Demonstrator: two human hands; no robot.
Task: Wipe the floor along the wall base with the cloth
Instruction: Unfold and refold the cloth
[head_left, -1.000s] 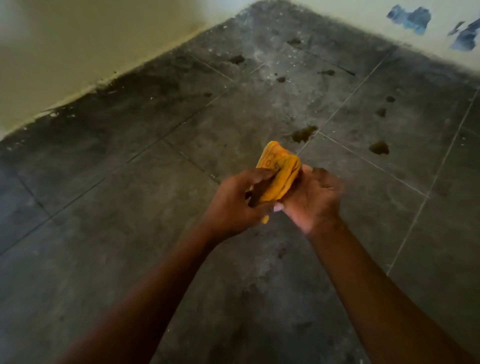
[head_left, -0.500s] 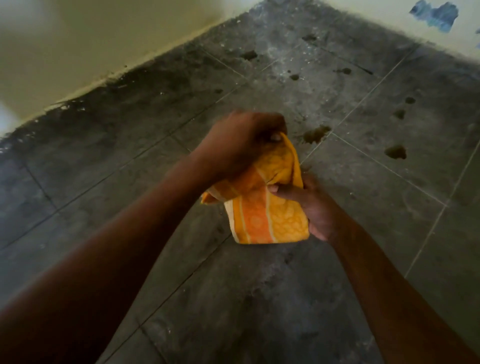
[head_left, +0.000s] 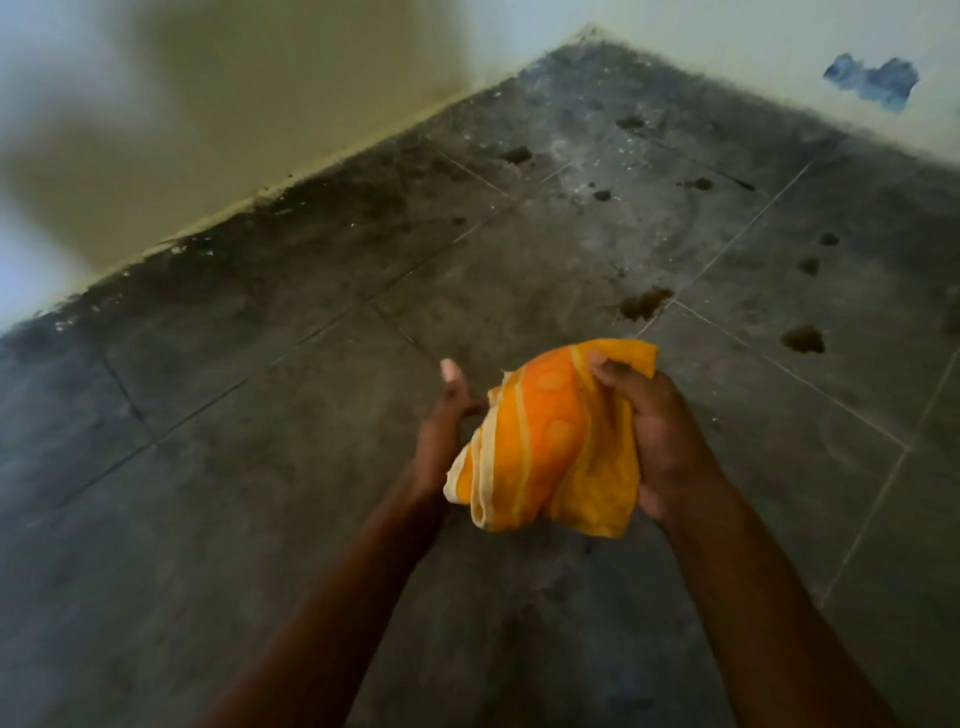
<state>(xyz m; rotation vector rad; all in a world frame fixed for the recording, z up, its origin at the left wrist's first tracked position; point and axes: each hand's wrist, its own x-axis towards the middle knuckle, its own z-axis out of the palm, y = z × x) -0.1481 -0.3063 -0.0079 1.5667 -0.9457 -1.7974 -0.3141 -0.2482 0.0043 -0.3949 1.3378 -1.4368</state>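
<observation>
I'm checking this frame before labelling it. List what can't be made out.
- Left hand, head view: fingers hidden behind the cloth, so its grip is unclear.
- Right hand: palm side hidden by the cloth it grips.
- Left wall: blurred.
- Blue patch: too blurred to identify.

We see two bare forearms, no sleeves; left hand (head_left: 441, 431) w/ a long pale thumbnail; right hand (head_left: 660, 431) bare.

left hand (head_left: 445, 427) fingers hidden behind cloth (head_left: 550, 441), upper-left wall (head_left: 156, 130) blurred
</observation>
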